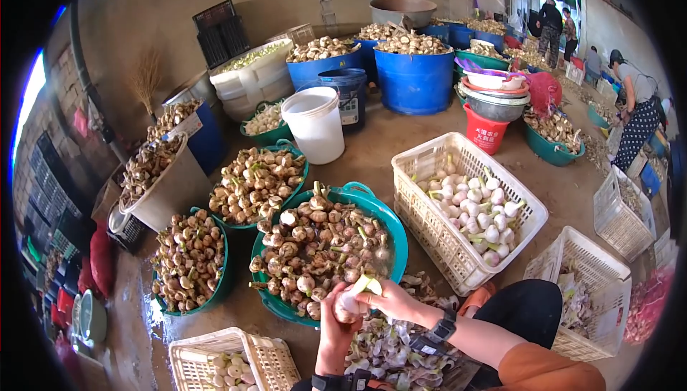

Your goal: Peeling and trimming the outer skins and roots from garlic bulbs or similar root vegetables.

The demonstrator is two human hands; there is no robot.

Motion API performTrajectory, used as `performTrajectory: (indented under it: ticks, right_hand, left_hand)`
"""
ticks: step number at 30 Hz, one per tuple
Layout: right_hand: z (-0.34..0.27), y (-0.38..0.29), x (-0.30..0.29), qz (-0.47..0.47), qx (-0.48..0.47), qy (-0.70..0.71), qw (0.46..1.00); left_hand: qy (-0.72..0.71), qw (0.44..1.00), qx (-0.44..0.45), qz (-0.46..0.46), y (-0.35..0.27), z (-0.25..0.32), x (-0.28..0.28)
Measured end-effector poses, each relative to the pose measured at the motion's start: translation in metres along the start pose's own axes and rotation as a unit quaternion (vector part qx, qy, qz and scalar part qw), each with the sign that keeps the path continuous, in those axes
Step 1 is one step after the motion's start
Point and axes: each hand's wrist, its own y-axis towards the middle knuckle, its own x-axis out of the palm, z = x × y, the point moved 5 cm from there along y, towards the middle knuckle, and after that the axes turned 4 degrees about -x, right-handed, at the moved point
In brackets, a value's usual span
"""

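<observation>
My left hand (pixel 337 322) grips a garlic bulb (pixel 349 305) from below and the left side. At its upper right, my right hand (pixel 390 303) holds the bulb's stem end, where a pale green strip (pixel 367 284) curls up. Both hands are just past the near rim of a green tub (pixel 394 230) of unpeeled brown garlic bulbs (pixel 322 246). Peeled white and pinkish bulbs (pixel 480 214) lie in a cream plastic crate (pixel 429 235) to the right. Loose garlic skins (pixel 394 351) are heaped below my hands.
More green tubs of garlic (pixel 256 184) stand to the left. A white bucket (pixel 313 125) and blue barrels (pixel 413 80) are farther back. Crates (pixel 231 356) sit at the near left and right. My knee (pixel 518 310) is beside the right arm. Other people (pixel 636 106) work at far right.
</observation>
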Motion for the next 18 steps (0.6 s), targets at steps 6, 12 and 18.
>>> performTrajectory:
  ticks: [6,12,18]
  right_hand:
    - [0.029,0.0,-0.004,0.045,0.061,0.026,0.997]
    - [-0.048,0.011,0.007,0.045,-0.24,-0.235,0.941]
    - [-0.027,0.005,-0.002,0.009,-0.028,0.007,1.0]
  left_hand:
    - [0.426,0.843,0.301,0.133,-0.011,0.027,0.022]
    - [0.137,0.983,0.123,0.02,-0.001,0.022,-0.008]
    - [0.214,0.96,0.158,0.088,-0.014,0.023,0.013]
